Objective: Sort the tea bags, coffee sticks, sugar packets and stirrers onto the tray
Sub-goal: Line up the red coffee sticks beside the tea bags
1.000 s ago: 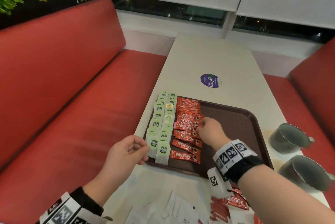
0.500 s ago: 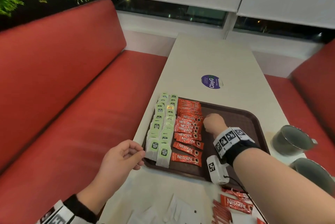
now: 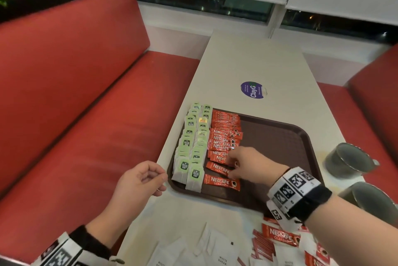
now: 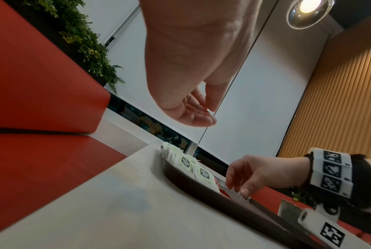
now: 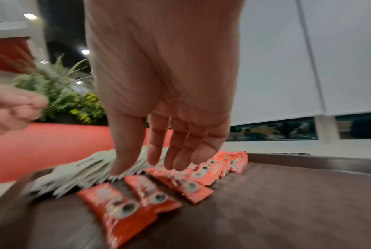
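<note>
The right wrist (image 3: pixel 298 195) wears a black band with white square-coded tags; the left wrist (image 3: pixel 64 250) wears the same.

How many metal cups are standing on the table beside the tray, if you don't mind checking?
2: the farther cup stands right of the tray; the nearer cup is partly behind the right forearm. Others may lie out of frame.

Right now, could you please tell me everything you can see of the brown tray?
The tray is dark brown, rectangular with rounded corners, a raised rim and a textured floor; it looks like plastic. It lies flat on the white table, near its left edge. Two rows of green tea bags fill its left side, a column of red coffee sticks lies beside them, and its right half is bare. The right hand reaches over the sticks, fingers pointing down.
</note>
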Available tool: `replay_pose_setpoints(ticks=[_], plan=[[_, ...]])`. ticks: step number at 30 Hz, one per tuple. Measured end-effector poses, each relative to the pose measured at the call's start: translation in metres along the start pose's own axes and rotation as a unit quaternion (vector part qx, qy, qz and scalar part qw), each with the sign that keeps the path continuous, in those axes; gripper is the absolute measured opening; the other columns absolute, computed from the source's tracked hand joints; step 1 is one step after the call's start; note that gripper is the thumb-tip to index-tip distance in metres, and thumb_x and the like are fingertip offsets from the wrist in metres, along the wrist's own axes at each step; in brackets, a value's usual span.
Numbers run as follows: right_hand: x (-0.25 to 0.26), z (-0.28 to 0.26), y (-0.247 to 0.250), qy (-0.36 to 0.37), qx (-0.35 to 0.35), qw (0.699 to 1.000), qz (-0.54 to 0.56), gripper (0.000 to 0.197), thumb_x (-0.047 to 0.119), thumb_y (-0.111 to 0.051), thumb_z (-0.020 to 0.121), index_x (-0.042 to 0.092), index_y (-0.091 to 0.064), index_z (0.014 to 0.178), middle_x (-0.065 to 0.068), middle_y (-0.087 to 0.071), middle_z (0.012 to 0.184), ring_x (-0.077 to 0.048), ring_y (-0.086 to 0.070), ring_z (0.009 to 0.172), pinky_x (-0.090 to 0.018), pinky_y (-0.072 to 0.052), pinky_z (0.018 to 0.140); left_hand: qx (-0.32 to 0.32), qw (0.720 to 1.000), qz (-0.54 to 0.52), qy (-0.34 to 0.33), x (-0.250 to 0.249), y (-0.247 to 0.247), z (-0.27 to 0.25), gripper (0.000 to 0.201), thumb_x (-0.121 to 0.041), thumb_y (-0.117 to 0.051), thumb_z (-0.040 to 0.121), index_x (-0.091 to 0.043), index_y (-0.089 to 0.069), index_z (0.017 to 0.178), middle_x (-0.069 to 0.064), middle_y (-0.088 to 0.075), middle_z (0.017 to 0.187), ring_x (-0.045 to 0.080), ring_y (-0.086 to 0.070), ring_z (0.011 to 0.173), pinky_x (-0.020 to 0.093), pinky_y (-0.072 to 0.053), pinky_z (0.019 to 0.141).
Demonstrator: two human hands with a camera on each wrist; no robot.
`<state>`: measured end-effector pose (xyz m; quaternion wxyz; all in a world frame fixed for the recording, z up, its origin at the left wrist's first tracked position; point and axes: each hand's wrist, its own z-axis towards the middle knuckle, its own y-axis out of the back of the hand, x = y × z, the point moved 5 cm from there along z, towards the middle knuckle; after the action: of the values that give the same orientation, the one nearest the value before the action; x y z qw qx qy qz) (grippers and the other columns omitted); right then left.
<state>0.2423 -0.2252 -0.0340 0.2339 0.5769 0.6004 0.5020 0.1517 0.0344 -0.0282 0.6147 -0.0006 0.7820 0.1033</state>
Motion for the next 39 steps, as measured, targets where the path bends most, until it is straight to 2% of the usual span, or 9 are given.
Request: replay_pose_setpoints(ticks=[2, 4, 7, 11, 19, 25, 34, 37, 39], plan=[[0.008, -0.005, -0.013, 0.030, 0.039, 0.996, -0.074, 0.031, 0.032, -0.071, 0.082, 0.020, -0.059, 0.108, 0.004, -0.056, 0.107, -0.016, -0.054, 0.096, -0.031, -0.050, 0.083, 0.005, 1.000, -0.003, 0.001, 0.000, -0.004, 0.000, 0.007, 0.006, -0.064, 0.083, -0.001, -0.064, 0.081, 0.008, -0.063, 0.062, 0.012, -0.061, 0.054, 0.021, -0.052, 0.053], [0.012, -0.004, -0.019, 0.040, 0.047, 0.992, -0.113, 0.030, 0.031, -0.067, 0.085, 0.019, -0.056, 0.111, 0.001, -0.055, 0.109, -0.019, -0.054, 0.098, -0.031, -0.048, 0.082, 0.009, 1.000, -0.007, 0.003, 0.000, -0.009, 0.001, 0.007, 0.007, -0.064, 0.083, 0.000, -0.063, 0.081, 0.006, -0.062, 0.059, 0.012, -0.059, 0.053, 0.019, -0.051, 0.051], [0.013, 0.000, -0.023, 0.047, 0.045, 0.989, -0.135, 0.024, 0.023, -0.060, 0.090, 0.015, -0.057, 0.112, -0.003, -0.056, 0.111, -0.024, -0.055, 0.101, -0.031, -0.045, 0.080, 0.015, 1.000, -0.012, 0.003, -0.001, -0.013, 0.002, 0.006, 0.008, -0.063, 0.083, 0.002, -0.063, 0.082, 0.003, -0.061, 0.058, 0.011, -0.060, 0.052, 0.019, -0.050, 0.050], [0.013, 0.006, -0.022, 0.042, 0.033, 0.987, -0.151, 0.020, 0.019, -0.054, 0.092, 0.013, -0.057, 0.111, -0.007, -0.060, 0.112, -0.027, -0.058, 0.101, -0.036, -0.050, 0.085, 0.013, 1.000, -0.007, -0.001, 0.002, -0.009, 0.001, 0.008, 0.006, -0.064, 0.083, -0.002, -0.063, 0.081, 0.001, -0.062, 0.055, 0.013, -0.060, 0.054, 0.020, -0.050, 0.051], [0.014, 0.008, -0.019, 0.044, -0.002, 0.987, -0.155, 0.018, 0.021, -0.050, 0.095, 0.014, -0.057, 0.110, -0.006, -0.061, 0.111, -0.027, -0.059, 0.099, -0.036, -0.049, 0.087, 0.010, 1.000, -0.003, 0.005, 0.005, -0.006, 0.000, 0.008, 0.005, -0.064, 0.083, -0.003, -0.063, 0.081, 0.002, -0.063, 0.057, 0.017, -0.060, 0.058, 0.024, -0.051, 0.056], [0.004, 0.016, 0.000, -0.015, -0.075, 0.992, -0.098, 0.021, 0.022, -0.050, 0.095, 0.016, -0.059, 0.113, -0.004, -0.058, 0.111, -0.023, -0.058, 0.101, -0.038, -0.051, 0.089, 0.006, 1.000, 0.001, 0.004, 0.005, -0.005, -0.002, 0.007, 0.003, -0.065, 0.083, -0.004, -0.064, 0.081, 0.003, -0.064, 0.059, 0.020, -0.061, 0.060, 0.028, -0.051, 0.059], [0.025, 0.032, -0.007, -0.007, -0.013, 0.981, -0.196, 0.030, -0.001, -0.043, 0.091, 0.010, -0.058, 0.115, -0.008, -0.061, 0.108, -0.027, -0.060, 0.098, -0.035, -0.050, 0.082, 0.005, 1.000, 0.005, -0.002, 0.000, -0.005, -0.004, 0.008, 0.004, -0.065, 0.083, -0.003, -0.064, 0.080, 0.005, -0.063, 0.059, 0.015, -0.061, 0.057, 0.022, -0.050, 0.053], [0.032, 0.028, 0.001, -0.002, -0.028, 0.980, -0.195, 0.024, 0.005, -0.045, 0.093, 0.011, -0.058, 0.112, -0.007, -0.062, 0.107, -0.026, -0.060, 0.096, -0.034, -0.048, 0.080, 0.004, 1.000, 0.012, -0.009, -0.001, -0.002, -0.005, 0.008, 0.003, -0.065, 0.083, -0.004, -0.064, 0.080, 0.005, -0.064, 0.061, 0.014, -0.063, 0.057, 0.023, -0.050, 0.054], [0.034, 0.016, 0.019, -0.010, -0.071, 0.986, -0.148, 0.017, 0.015, -0.049, 0.095, 0.013, -0.060, 0.108, -0.006, -0.063, 0.105, -0.025, -0.061, 0.094, -0.035, -0.049, 0.079, 0.000, 1.000, 0.015, -0.016, -0.002, 0.002, -0.006, 0.008, 0.003, -0.065, 0.083, -0.004, -0.065, 0.080, 0.006, -0.065, 0.063, 0.015, -0.063, 0.057, 0.023, -0.051, 0.055]])
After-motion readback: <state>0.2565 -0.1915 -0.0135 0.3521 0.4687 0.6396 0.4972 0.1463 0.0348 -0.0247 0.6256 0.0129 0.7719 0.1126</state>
